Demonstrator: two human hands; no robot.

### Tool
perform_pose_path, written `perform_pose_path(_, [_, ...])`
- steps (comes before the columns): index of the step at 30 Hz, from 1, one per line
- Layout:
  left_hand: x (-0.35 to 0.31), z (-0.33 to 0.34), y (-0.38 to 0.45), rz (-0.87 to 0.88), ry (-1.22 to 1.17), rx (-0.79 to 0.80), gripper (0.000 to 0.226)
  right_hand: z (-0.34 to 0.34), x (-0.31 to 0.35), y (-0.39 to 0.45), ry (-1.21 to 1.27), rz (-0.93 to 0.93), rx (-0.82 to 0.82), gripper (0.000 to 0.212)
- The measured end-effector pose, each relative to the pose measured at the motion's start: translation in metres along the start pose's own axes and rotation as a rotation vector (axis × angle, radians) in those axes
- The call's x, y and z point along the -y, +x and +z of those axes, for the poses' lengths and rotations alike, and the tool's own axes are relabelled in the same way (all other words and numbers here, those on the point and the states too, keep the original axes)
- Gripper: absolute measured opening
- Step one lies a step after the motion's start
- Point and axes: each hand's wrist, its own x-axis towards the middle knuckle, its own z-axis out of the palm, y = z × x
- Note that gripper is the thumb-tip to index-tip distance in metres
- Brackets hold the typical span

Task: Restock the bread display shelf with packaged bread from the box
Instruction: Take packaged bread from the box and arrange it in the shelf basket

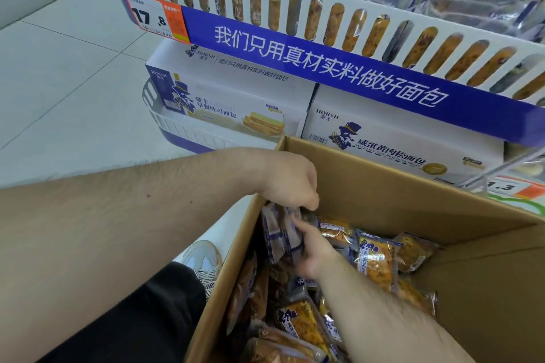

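An open cardboard box (413, 203) stands below me, filled with several clear-wrapped bread packets (376, 262) printed in blue and orange. My left hand (292, 180) reaches over the box's left corner and pinches the top of a bunch of packets (280, 233). My right hand (312, 247) is inside the box with its fingers closed around the same bunch from the right. Above, the display shelf (295, 9) has a white slotted front wall over a blue banner, and wrapped bread lies behind it.
Two white printed bread cartons (230, 91) sit on a lower white and blue shelf behind the box. An orange price tag (156, 16) marks the upper shelf's left end. Pale floor tiles (59, 53) spread to the left. A shoe (203, 262) rests by the box.
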Motion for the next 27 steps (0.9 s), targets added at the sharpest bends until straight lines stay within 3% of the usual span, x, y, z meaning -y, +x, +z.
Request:
perform_pose_path(2, [-0.004,0.001,-0.004,0.059,0.058,0.011,0.028,-0.013,-0.005,-0.016,0.011,-0.021,0.006,0.046])
perform_pose_path(6, [-0.009,0.002,-0.010,0.155,0.342,0.174,0.092,-0.034,0.000,-0.062,-0.030,-0.056,0.046,0.048])
perform_pose_path(8, [-0.015,0.004,-0.011,0.239,0.446,0.174,0.105,-0.041,0.009,-0.092,-0.093,-0.058,0.067,0.046])
perform_pose_path(10, [-0.025,0.011,-0.009,0.365,0.462,0.098,0.106,-0.042,0.018,-0.123,-0.188,-0.067,0.095,0.042])
perform_pose_path(14, [-0.042,0.024,-0.007,0.632,0.323,-0.144,0.083,-0.046,0.038,-0.164,-0.292,-0.151,0.128,0.041])
perform_pose_path(18, [-0.047,0.023,-0.013,0.652,-0.057,-0.309,0.047,-0.051,0.061,-0.206,-0.362,-0.159,0.173,0.058])
perform_pose_path(21, [-0.043,0.021,-0.015,0.496,-0.532,-0.245,0.027,-0.057,0.072,-0.233,-0.422,-0.260,0.133,0.088])
perform_pose_path(23, [-0.044,0.025,-0.016,0.394,-0.849,-0.186,0.034,-0.055,0.072,-0.242,-0.439,-0.366,0.041,0.084])
perform_pose_path(27, [-0.057,0.030,-0.017,0.305,-1.243,-0.171,0.034,-0.036,0.058,-0.247,-0.561,-0.557,-0.034,0.066])
